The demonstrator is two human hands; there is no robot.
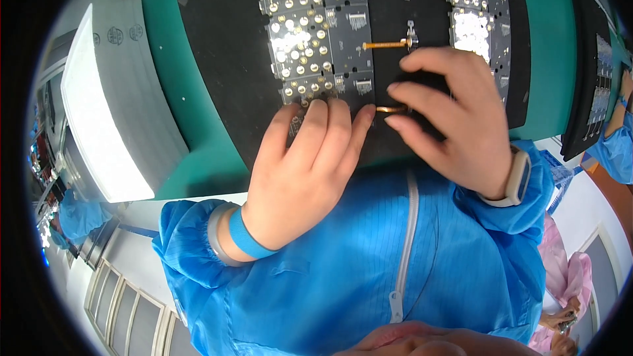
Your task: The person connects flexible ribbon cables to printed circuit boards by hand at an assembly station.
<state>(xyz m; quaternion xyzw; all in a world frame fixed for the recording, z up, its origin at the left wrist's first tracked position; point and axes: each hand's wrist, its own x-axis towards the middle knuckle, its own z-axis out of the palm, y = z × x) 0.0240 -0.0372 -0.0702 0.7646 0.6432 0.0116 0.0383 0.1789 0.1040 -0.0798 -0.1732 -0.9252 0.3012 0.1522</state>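
Observation:
My left hand lies palm down, its fingers resting on the lowest dark circuit board of the left column. That thumb reaches the left end of a short orange flex cable. My right hand curls over the cable's other end, thumb below and a finger above it; the end itself is hidden under the hand. Two more flex cables with small metal connectors lie in a line farther off, beside the left column. Round bright pads dot the boards.
A black mat lies on a green work surface. A second column of boards stands right of my right hand. At left is a white-grey sheet or box. Another black mat with parts and a co-worker's blue sleeve are far right.

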